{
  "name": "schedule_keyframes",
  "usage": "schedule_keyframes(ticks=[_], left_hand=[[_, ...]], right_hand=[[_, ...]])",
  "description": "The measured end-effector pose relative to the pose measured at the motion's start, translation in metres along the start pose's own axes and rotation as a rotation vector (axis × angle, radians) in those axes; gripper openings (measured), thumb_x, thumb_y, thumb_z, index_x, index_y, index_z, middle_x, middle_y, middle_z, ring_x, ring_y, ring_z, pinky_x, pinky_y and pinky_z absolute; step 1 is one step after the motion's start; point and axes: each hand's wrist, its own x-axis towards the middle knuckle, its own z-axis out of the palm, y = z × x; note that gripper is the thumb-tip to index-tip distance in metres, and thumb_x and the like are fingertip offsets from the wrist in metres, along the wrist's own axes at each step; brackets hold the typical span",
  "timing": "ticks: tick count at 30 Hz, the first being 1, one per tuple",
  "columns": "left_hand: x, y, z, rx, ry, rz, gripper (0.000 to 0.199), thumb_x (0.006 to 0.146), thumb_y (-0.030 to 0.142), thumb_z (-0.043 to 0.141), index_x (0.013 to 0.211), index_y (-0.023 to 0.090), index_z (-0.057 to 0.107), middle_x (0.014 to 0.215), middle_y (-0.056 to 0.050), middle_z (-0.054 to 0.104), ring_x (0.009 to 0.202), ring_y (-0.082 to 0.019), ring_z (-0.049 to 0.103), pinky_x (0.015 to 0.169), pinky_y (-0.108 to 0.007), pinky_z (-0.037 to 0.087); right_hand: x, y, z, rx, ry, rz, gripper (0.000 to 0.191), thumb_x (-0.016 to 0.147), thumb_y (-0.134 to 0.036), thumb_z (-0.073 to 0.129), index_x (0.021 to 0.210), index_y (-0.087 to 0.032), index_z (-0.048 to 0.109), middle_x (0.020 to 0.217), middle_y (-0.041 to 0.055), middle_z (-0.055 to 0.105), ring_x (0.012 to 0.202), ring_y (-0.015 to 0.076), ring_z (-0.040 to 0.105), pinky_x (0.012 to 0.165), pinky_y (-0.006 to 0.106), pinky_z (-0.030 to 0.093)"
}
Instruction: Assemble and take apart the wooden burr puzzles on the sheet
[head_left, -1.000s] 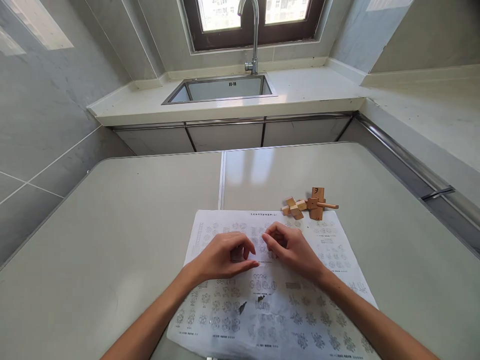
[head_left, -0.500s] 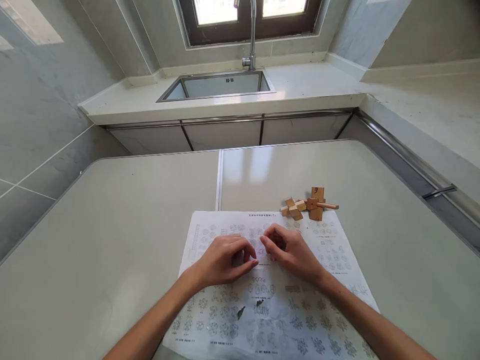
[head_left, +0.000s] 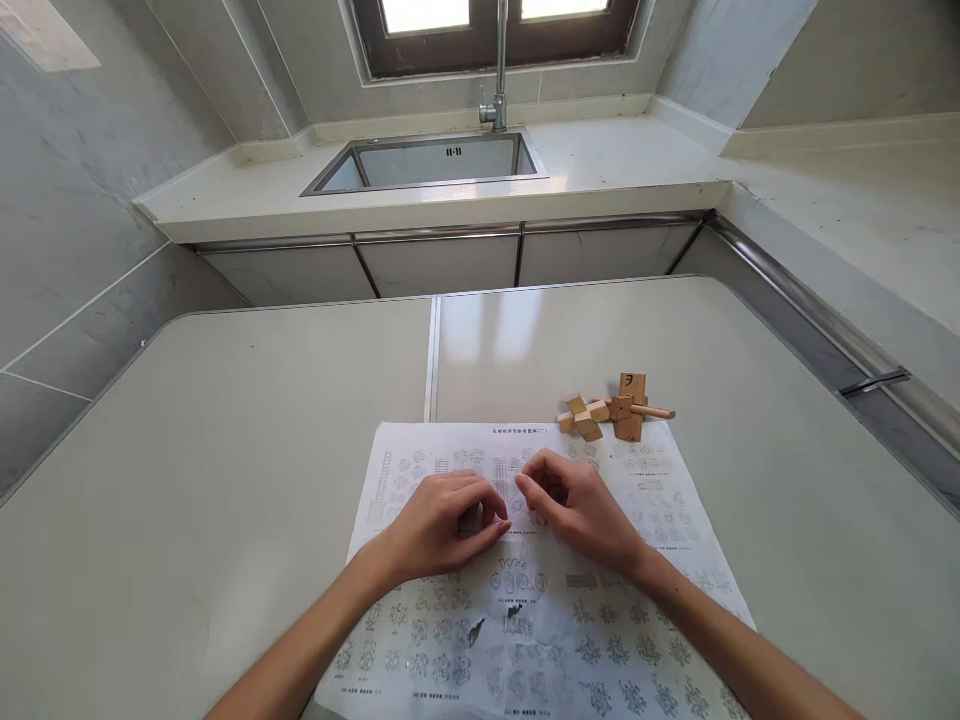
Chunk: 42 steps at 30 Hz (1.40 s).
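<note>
My left hand [head_left: 454, 522] rests on a printed paper sheet [head_left: 592, 625], its fingers curled in and their tips close to the thumb. Nothing shows inside the curl. Facing it, my right hand [head_left: 574, 505] also lies on the sheet, thumb and forefinger drawn together with nothing visible in them. A small gap separates the two hands. Beyond the right hand, at the sheet's top edge, sit a light wooden interlocking-block puzzle [head_left: 583, 416] and a darker wooden piece with a rod through it [head_left: 630, 408]. The sheet carries rows of small line drawings and has two torn spots.
The sheet lies on a pale table [head_left: 187, 480] with a seam strip [head_left: 433, 360] running away from me. Past the table's far edge stands a white counter [head_left: 600, 165] with a sink [head_left: 427, 185] and a faucet [head_left: 498, 110]. Another counter [head_left: 877, 220] runs along the right.
The whole view has shifted slightly, with things sitting a little further left. Both hands keep the same curled pose, and the wooden pieces stay where they were.
</note>
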Motion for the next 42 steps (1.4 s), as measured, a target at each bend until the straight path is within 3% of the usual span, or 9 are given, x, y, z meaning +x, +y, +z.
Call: schedule_keyframes(ticks=[42], left_hand=[[0.0006,-0.0035,0.0005,0.024,0.011,-0.006,0.010,0.098,0.017,0.054,0.091,0.021,0.061,0.077,0.001,0.066,0.067,-0.013,0.058,0.066,-0.026,0.046]], right_hand=[[0.0027,-0.0008,-0.0014,0.036,-0.012,0.027,0.028,0.104,-0.044,0.058,0.086,-0.023,0.057,0.068,-0.0017,0.060,0.059,0.0155,0.055,0.056,0.028,0.042]])
